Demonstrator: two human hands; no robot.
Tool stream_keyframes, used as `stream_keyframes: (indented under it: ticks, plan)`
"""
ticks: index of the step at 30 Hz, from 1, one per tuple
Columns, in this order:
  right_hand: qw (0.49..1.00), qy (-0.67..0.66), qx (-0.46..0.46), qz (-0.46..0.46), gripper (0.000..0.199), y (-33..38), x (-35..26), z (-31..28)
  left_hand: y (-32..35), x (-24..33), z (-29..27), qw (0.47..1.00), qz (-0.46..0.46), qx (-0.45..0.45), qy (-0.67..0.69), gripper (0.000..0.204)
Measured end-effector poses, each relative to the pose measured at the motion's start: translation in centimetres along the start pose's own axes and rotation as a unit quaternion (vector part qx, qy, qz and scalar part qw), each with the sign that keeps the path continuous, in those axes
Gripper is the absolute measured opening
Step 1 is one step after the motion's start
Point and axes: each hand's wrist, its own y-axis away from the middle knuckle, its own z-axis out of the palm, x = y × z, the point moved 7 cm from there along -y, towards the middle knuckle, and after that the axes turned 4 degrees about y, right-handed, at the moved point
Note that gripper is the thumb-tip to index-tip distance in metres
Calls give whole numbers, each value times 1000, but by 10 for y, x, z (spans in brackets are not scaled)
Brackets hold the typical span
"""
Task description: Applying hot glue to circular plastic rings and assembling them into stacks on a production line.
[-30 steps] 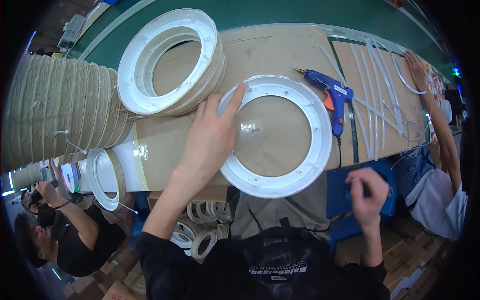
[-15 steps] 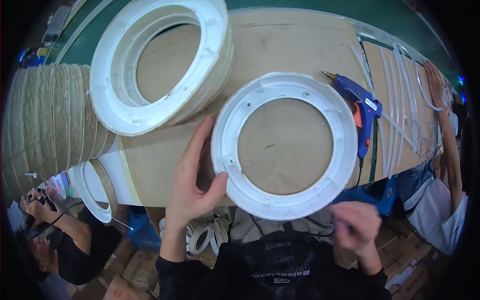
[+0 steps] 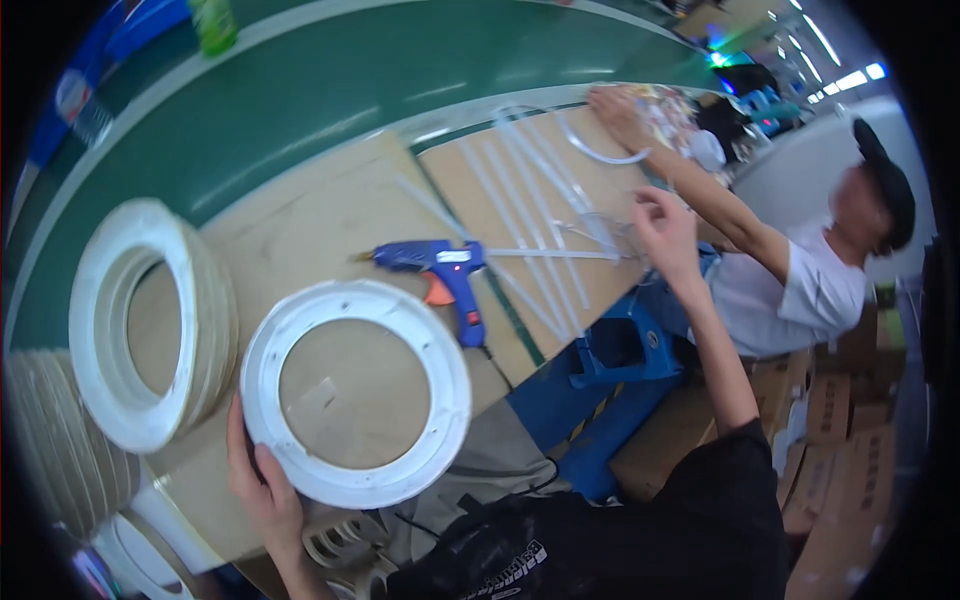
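Observation:
A white plastic ring [image 3: 262, 400] with small holes around its face lies at the near edge of the cardboard-covered table. My left hand [image 3: 265, 500] grips its lower left rim, thumb on the near side and fingers round the outside. Out to the right, my right hand [image 3: 668, 240] is held over the edge of the board with its fingers curled together, beside thin tangled clear strands [image 3: 605, 228]. Whatever sits between those fingertips is too small to make out. A blue glue gun [image 3: 455, 280] with an orange trigger lies just beyond the ring, a translucent glue stick [image 3: 550, 253] extending from its back.
Several translucent glue sticks [image 3: 500, 190] lie on the right-hand cardboard [image 3: 450, 165]. At left stands a stack of white rings [image 3: 90, 330]. A co-worker's hand [image 3: 618, 112] rests on the far board edge. A blue stool [image 3: 630, 345] and cartons [image 3: 850, 480] are below right.
My view has swung to the right. My right hand has gone from beside the ring out to the strands at the right. My left hand stays on the ring.

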Motion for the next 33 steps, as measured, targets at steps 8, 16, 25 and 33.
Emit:
stream_keyframes:
  ticks: [8,16,25,33]
  plan:
    - [997,49,-8,58,27,-56,30,7,-6,3,8,999,49,16,-4,46]
    - [997,10,76,-25,21,-86,5,-66,-2,2,9,997,63,34,-11,43]
    - [878,-463,120,9,18,-40,-30,-225,-5,8,4,992,108,43,-39,38]
    - [913,4,233,-336,18,-21,-115,-208,-1,3,-4,984,134,102,55,30]
